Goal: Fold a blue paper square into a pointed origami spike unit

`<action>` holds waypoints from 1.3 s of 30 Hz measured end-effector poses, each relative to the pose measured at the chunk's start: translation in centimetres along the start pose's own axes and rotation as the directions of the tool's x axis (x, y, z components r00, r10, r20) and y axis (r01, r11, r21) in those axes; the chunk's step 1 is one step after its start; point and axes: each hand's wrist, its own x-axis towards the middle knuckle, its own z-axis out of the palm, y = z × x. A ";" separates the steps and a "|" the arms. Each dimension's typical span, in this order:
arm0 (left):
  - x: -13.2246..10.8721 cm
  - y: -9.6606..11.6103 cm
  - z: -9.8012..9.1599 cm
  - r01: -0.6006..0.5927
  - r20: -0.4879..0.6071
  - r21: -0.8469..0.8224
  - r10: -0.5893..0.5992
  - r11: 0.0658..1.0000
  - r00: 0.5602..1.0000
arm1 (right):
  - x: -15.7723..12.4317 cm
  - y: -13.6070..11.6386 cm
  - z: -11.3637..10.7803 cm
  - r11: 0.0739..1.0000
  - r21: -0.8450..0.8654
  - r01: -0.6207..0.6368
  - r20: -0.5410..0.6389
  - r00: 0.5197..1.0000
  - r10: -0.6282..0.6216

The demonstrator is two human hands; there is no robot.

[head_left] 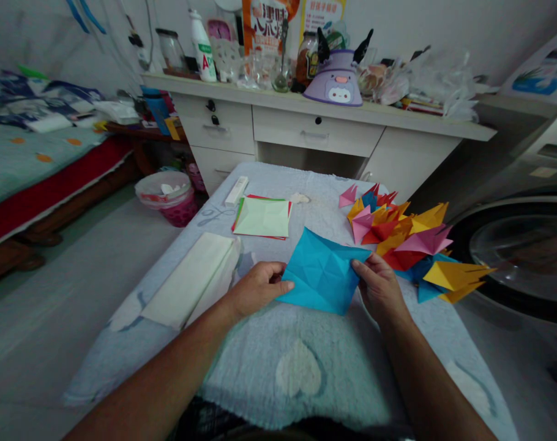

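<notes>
A square sheet of blue origami paper (322, 272), marked with crossing creases, is held up a little above the cloth-covered table. My left hand (262, 285) pinches its left edge between thumb and fingers. At the right corner my right hand (379, 278) grips it the same way. Beyond it, to the left, lies a stack of square paper (262, 217), pale green on top with red and green edges showing beneath. To the right is a heap of folded paper cranes (393, 233) in yellow, red, pink and blue.
A folded whitish cloth or paper bundle (191, 278) lies left of my left forearm. A small white box (236, 191) sits near the table's far left. Behind stands a white drawer cabinet (317, 125); a pink bin (168, 196) is at left, a washing machine (526, 233) at right.
</notes>
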 end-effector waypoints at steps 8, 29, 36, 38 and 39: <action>-0.5 1.4 -0.1 -0.355 -0.274 0.603 0.603 0.715 0.749 | -0.6 -0.7 -0.1 0.881 -0.291 0.374 0.060 0.926 -0.373; -0.6 0.3 0.0 -0.408 0.055 0.836 0.684 0.367 0.728 | -0.9 0.4 -0.8 0.502 -0.596 0.626 0.477 0.780 -0.405; -0.1 0.0 -0.3 -0.436 0.064 0.838 0.734 0.328 0.676 | -1.1 0.1 -0.8 0.475 -0.634 0.610 0.482 0.793 -0.374; -0.2 0.1 -0.4 -0.403 0.032 0.843 0.715 0.357 0.699 | -1.2 0.1 -0.7 0.501 -0.613 0.610 0.479 0.792 -0.378; -0.2 0.1 -0.4 -0.384 0.013 0.842 0.697 0.379 0.717 | -1.3 0.1 -0.7 0.520 -0.599 0.609 0.475 0.793 -0.383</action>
